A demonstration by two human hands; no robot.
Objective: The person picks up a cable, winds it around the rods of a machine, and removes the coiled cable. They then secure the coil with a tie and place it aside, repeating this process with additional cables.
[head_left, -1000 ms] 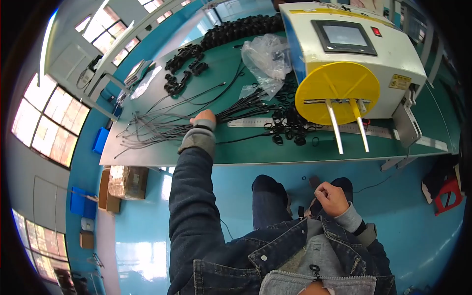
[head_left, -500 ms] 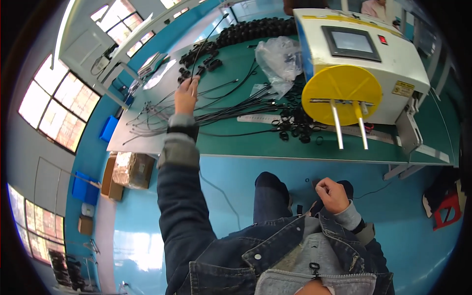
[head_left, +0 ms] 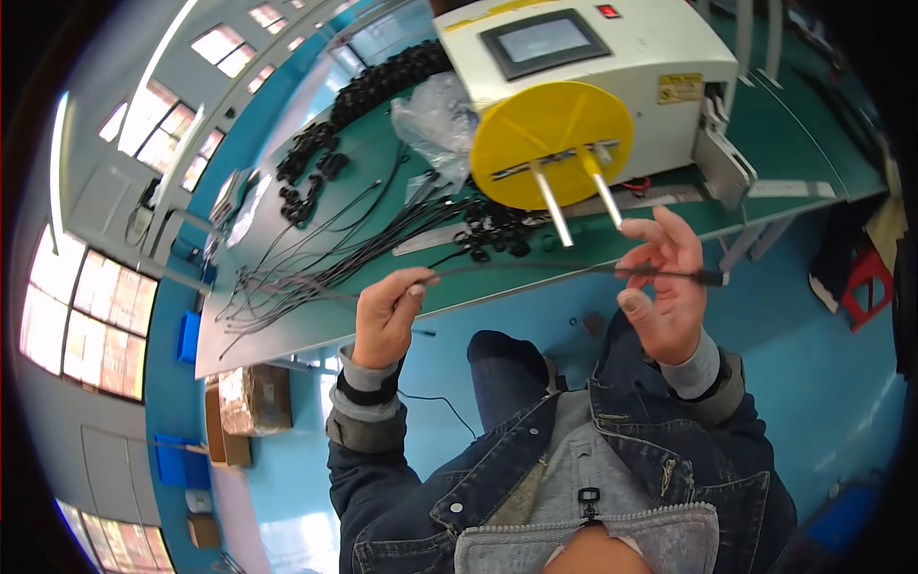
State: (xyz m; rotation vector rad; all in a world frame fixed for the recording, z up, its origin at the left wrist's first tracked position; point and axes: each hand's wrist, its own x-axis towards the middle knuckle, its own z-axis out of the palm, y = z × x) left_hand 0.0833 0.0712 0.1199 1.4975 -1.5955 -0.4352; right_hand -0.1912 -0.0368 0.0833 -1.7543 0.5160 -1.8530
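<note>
A black cable (head_left: 516, 267) stretches between my hands, just off the table's front edge. My left hand (head_left: 385, 314) is closed on it, thumb and fingers pinching the cable. My right hand (head_left: 669, 287) has its fingers spread, with the cable's thicker black end (head_left: 706, 277) lying across in front of the palm. No firm grip by those fingers shows. Beyond the right hand are two metal prongs (head_left: 552, 203) standing out from a yellow disc (head_left: 512, 115) on a white machine (head_left: 660, 48). The cable is blurred in its middle.
Loose black cables (head_left: 316, 253) lie on the green table (head_left: 368, 96). Small black loops (head_left: 492, 239) sit below the disc, near a metal ruler (head_left: 421, 237). A clear plastic bag (head_left: 435, 120) and heaped black coils (head_left: 392, 78) are farther back. Cardboard boxes (head_left: 256, 400) stand on the floor.
My left hand has come back from the far left of the table with a cable. My right hand has risen from my lap and opened beside the cable's end. The view has turned.
</note>
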